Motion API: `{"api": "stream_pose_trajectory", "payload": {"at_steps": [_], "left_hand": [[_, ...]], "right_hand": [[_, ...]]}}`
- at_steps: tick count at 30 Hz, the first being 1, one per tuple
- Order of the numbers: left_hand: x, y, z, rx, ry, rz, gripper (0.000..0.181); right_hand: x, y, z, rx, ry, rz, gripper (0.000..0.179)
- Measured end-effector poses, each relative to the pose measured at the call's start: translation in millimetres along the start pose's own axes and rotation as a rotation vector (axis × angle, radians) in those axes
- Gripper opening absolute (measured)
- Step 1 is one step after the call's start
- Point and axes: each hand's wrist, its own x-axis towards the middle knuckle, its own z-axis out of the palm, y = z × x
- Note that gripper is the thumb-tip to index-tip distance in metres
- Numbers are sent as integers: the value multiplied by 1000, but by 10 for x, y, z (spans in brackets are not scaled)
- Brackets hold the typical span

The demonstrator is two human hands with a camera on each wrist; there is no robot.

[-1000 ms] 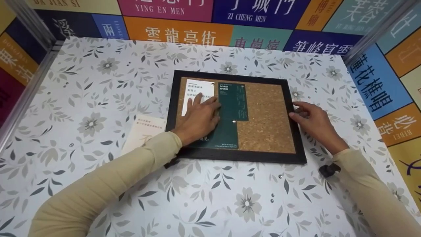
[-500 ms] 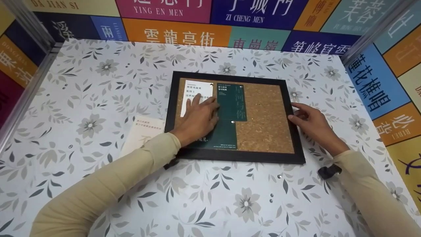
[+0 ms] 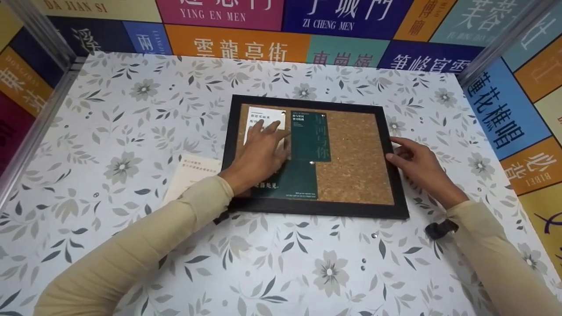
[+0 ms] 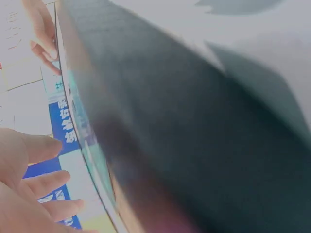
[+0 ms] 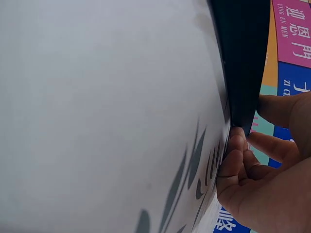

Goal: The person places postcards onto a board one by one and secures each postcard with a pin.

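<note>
A cork board (image 3: pixel 355 175) in a black frame lies on the flowered table in the head view. Pinned to it are a white card (image 3: pixel 264 113), an upper green card (image 3: pixel 309 142) and a lower green card (image 3: pixel 298 184), each with a small shiny pin near its top right corner. My left hand (image 3: pixel 259 153) is over the white card with fingers spread, covering its lower part; in the left wrist view its fingers (image 4: pixel 48 184) appear raised off the board. At the frame's right edge, my right hand (image 3: pixel 417 169) pinches the black border between thumb and fingers.
A cream card (image 3: pixel 186 173) lies on the table left of the frame, partly hidden by my left sleeve. One small shiny pin (image 3: pixel 374 235) is on the table in front. Colourful printed panels (image 3: pixel 237 41) stand behind and along both sides.
My left hand has lifted its fingers and spread them, shifting slightly left, so more of the lower green card's lettering shows. My right hand stays at the frame's edge.
</note>
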Motion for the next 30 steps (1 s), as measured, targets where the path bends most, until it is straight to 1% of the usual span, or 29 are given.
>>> {"api": "stream_pose_trajectory", "payload": {"at_steps": [3, 5, 10, 13, 16, 20, 23, 30], "left_hand": [[-39, -37, -62, -27, -19, 17, 46], [-63, -64, -92, -35, -25, 37, 44], [-120, -127, -142, -30, -24, 63, 38], [-155, -158, -180, -27, -22, 63, 38], [-193, -198, -234, -32, -14, 54, 38], [-248, -268, -326, -45, -8, 24, 39], [-283, -328, -400, -49, -11, 12, 39], [-376, -459, -568, -53, -61, -10, 42]], "right_hand": [[2, 3, 4, 4, -2, -1, 60], [0, 2, 3, 7, -4, 0, 60], [-12, 3, -4, 4, -9, 1, 60], [-15, 4, -2, 1, -11, 0, 61], [-13, 1, 2, 1, -10, 4, 61], [-3, 6, 1, 3, -6, 10, 61], [7, 14, -4, -5, -4, 13, 60], [20, 15, 4, -2, -13, 26, 61]]}}
